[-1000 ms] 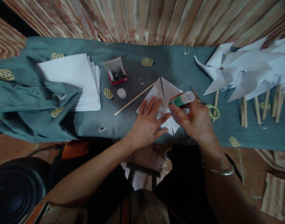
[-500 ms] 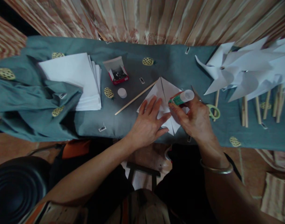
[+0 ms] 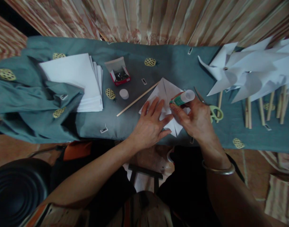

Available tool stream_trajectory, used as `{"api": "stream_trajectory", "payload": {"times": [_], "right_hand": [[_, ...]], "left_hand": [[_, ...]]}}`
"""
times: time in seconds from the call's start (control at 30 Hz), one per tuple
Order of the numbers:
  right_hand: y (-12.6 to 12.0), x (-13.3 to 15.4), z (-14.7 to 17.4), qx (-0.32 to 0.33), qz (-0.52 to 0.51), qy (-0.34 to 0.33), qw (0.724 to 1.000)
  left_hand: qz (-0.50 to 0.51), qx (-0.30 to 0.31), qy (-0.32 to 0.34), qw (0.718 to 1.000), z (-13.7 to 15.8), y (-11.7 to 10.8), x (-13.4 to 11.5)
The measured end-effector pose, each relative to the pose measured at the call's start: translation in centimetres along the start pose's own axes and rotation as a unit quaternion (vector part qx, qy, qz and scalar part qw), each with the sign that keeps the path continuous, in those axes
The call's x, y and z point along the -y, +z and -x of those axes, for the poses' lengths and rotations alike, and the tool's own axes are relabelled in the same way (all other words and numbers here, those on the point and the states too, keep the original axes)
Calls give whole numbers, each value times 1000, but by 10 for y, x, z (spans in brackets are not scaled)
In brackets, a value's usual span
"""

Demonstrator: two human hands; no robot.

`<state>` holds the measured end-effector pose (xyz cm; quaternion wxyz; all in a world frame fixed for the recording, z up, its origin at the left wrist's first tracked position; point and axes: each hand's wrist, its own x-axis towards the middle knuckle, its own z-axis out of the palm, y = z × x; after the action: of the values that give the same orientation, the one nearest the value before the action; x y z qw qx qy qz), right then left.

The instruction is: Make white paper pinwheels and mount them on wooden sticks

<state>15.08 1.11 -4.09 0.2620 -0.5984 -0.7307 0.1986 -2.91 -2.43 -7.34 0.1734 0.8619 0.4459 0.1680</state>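
A square of white paper (image 3: 170, 89), slit in from its corners, lies turned like a diamond on the cloth. My left hand (image 3: 151, 125) rests on its left part with the fingers spread flat. Above its middle, my right hand (image 3: 195, 117) grips a green and white glue stick (image 3: 182, 97), tilted; the tip is hidden. A wooden stick (image 3: 137, 99) lies slantwise by the paper's left edge. The white glue cap (image 3: 124, 94) stands left of that stick. Just beyond my right hand are scissors (image 3: 216, 113) with light green handles.
A stack of white paper (image 3: 71, 71) lies at the left, partly under bunched tablecloth (image 3: 35, 104). An open small red box (image 3: 120, 77) holds dark metal pieces. Several paper pinwheels (image 3: 226, 67) on wooden sticks lie at the right. A striped curtain (image 3: 158, 22) hangs behind the table.
My right hand has shifted slightly left with the glue stick over the paper. The left hand stays in place.
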Motion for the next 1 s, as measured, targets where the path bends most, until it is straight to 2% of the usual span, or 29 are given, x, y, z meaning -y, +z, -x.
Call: {"api": "stream_trajectory", "payload": {"times": [0.43,0.8,0.87,0.93,1.0], "right_hand": [[0,1,0,8,19,-14,1000],[-4,1,1,22,-1,-33,999],[-6,-1,2,27,-34,-6,999],[-10,-3,3,15,-114,39,993],[-15,-7,3,-27,-233,80,969]], "left_hand": [[-13,19,-3,1000,-2,-4,-2],[-1,4,3,1000,0,1,2],[0,2,4,1000,0,0,2],[-2,1,3,1000,0,0,2],[-5,1,2,1000,0,1,2]]}}
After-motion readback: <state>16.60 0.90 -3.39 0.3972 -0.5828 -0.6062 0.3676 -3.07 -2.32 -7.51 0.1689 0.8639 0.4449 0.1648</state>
